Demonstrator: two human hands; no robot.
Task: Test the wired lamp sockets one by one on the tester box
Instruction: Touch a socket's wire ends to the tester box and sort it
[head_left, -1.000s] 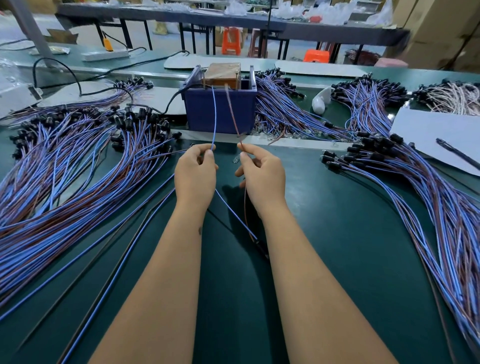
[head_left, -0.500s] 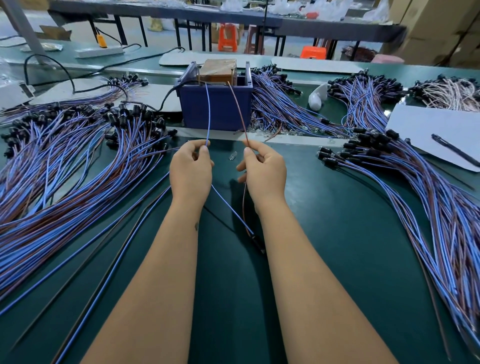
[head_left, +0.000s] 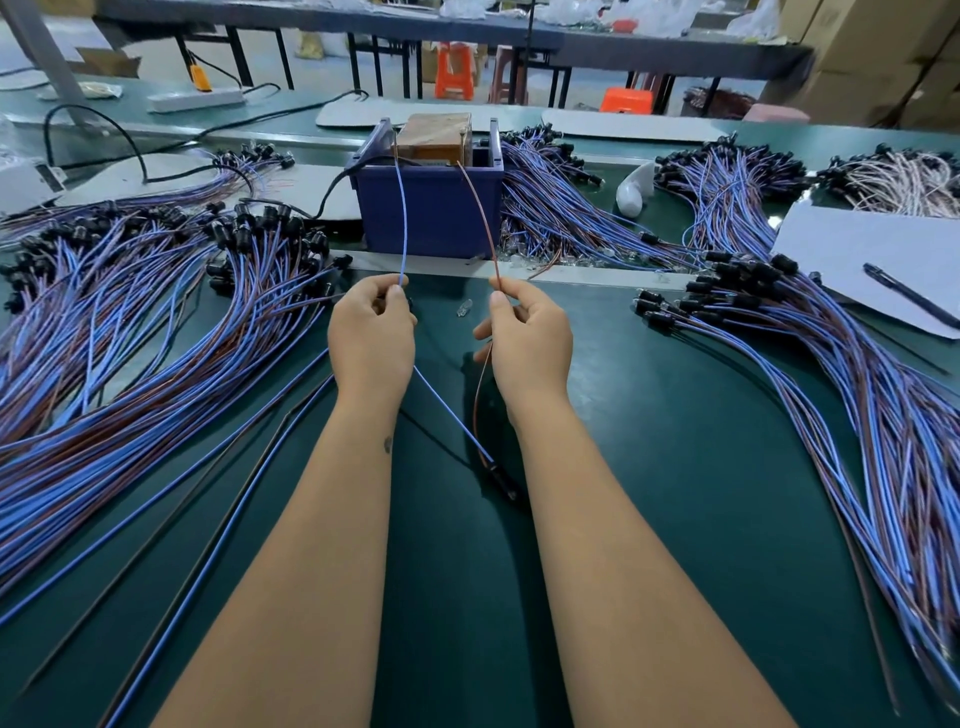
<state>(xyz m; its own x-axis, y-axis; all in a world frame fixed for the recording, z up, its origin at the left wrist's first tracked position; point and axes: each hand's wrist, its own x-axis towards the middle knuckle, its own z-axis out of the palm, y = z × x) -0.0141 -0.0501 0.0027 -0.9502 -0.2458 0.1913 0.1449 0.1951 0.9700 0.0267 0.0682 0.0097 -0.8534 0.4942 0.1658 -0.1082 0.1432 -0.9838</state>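
The tester box (head_left: 431, 208) is a dark blue bin with a brown transformer block (head_left: 435, 136) inside, at the middle back of the green table. My left hand (head_left: 371, 335) pinches a blue wire (head_left: 402, 223) whose free end reaches up to the box's left side. My right hand (head_left: 527, 338) pinches a brown wire (head_left: 480, 213) that rises to the box's right side. Both wires run back between my forearms to one black lamp socket (head_left: 501, 478) lying on the table. A small clear bulb (head_left: 464, 307) lies between my hands.
A large pile of blue-brown wired sockets (head_left: 135, 312) fans over the left. Another pile (head_left: 810, 364) sweeps down the right, and more bundles (head_left: 566, 208) lie behind the box. White paper (head_left: 852, 249) with a pen (head_left: 909, 296) sits far right. A power strip (head_left: 195, 98) is at back left.
My hands have spread apart, the right one moving rightward, so the two wire ends now stand farther apart at the box. The socket stays on the table.
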